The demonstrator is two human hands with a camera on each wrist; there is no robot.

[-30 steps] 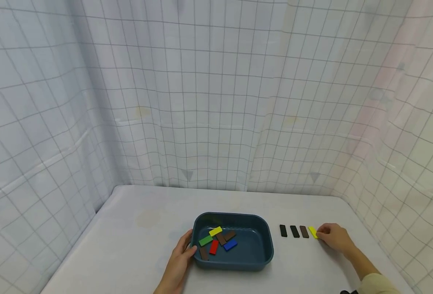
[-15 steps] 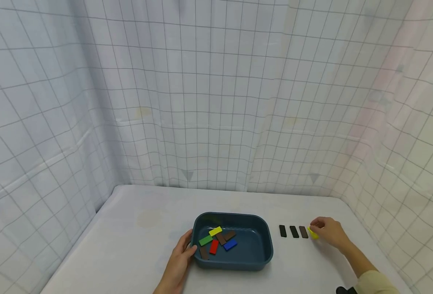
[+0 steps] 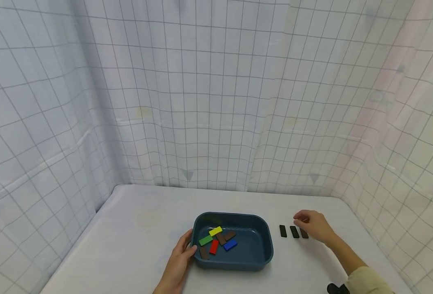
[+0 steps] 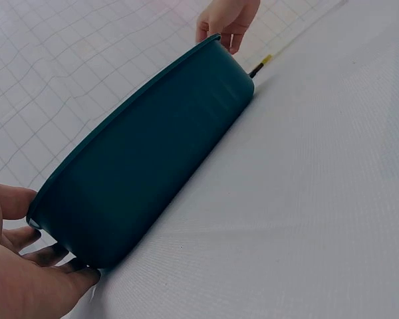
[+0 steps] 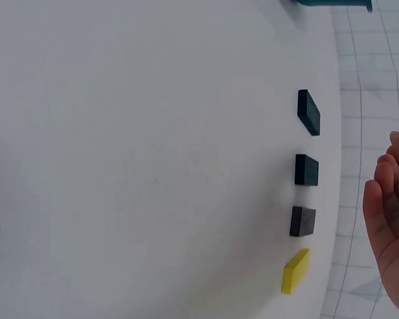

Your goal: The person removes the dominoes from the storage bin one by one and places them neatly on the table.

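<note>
My left hand (image 3: 178, 259) holds the left end of a dark teal plastic box (image 3: 238, 264), thumb on the rim and fingers against the outer wall. Inside lie domino-like blocks: a yellow block (image 3: 215, 231), green block (image 3: 205, 240), red block (image 3: 214, 247), blue block (image 3: 230, 245) and several brown ones. My right hand (image 3: 314, 226) hovers over a row on the table, fingers loosely bent, holding nothing. That row has two black blocks (image 3: 283, 231), a brown block (image 5: 303, 221) and a yellow block (image 5: 296, 271), which the hand hides in the head view.
White cloth covers the table (image 3: 135, 245). Gridded white curtains (image 3: 216, 122) hang behind it and at both sides. A small black object (image 3: 337, 288) shows by the right sleeve at the lower edge.
My right hand has let go of the yellow block at the row's right end, lifted, and moved left over the brown and black blocks. The left hand and box stay put.
</note>
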